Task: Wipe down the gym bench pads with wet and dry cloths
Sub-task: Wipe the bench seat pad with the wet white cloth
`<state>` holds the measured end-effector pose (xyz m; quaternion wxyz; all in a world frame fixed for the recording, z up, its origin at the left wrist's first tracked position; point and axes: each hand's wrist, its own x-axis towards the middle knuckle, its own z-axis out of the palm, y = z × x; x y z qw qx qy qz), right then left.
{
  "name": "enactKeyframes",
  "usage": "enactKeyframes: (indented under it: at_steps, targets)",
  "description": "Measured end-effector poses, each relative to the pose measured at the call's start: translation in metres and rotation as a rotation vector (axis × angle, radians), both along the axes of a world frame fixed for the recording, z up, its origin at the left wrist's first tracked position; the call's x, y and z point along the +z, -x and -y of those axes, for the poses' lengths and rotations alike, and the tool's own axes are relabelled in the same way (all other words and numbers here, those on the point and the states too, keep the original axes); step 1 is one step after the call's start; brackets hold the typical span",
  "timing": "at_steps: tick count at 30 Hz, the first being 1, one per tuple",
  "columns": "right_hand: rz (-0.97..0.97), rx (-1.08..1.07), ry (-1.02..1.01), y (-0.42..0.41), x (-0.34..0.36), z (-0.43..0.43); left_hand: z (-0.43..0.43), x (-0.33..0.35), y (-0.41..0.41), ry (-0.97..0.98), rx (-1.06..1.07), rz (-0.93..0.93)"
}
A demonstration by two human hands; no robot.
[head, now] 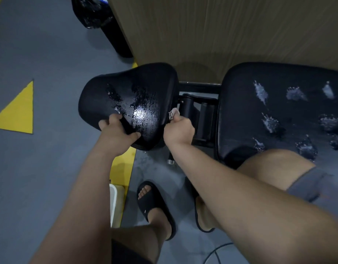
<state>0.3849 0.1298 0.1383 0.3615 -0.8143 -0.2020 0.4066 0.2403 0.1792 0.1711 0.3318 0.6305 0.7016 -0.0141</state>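
The seat pad (pixel 137 86) is black and tilted, and its middle is wet and shiny with beads of water. The left hand (pixel 116 134) takes the near edge of this pad. Its fingers are on top and its thumb curls round the rim, so this grip is clenched on the pad.

The right hand (pixel 180 130) is at the pad's right edge, just beside the dark metal frame (pixel 200 103) that joins the two pads. Its grip is closed round a small pale cloth (pixel 173 113). The cloth bunches out above the knuckles and touches the side of the seat pad, not its top.

To the right lies the back pad (pixel 278 111), also black, with whitish wet patches scattered over it. The person's bare knee (pixel 275 164) rests on its near end.

On the grey floor (pixel 40 54), beside the left forearm, stands a white container (pixel 113 204), only partly in view. What it holds cannot be seen. A glossy black bag (pixel 91 12) sits at the top, against a wood-grain panel (pixel 221 35). A foot in a black slipper (pixel 154 204) stands below the seat pad, near some wet spots on the floor.
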Motion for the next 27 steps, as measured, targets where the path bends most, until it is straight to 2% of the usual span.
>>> enactKeyframes:
  at_steps: [2,6,14,17,24,27]
  targets:
    - [0.033,-0.031,-0.038,0.018,-0.007,0.02,0.0,-0.003,0.003,-0.02,-0.009,0.006]
    - [-0.037,0.018,-0.041,0.036,-0.021,0.054,0.002,-0.007,0.004,-0.041,-0.014,-0.008]
    - [0.073,-0.048,-0.162,0.032,-0.031,0.04,0.003,-0.011,0.004,-0.054,-0.007,-0.025]
    - [-0.029,-0.019,-0.111,0.049,-0.03,0.061,0.002,-0.011,0.003,-0.069,-0.014,-0.028]
    - [0.082,-0.034,-0.077,0.032,-0.037,0.04,0.006,-0.01,0.003,-0.074,-0.01,-0.011]
    - [-0.003,0.026,-0.001,0.049,-0.031,0.05,0.007,-0.01,0.005,-0.076,-0.01,0.006]
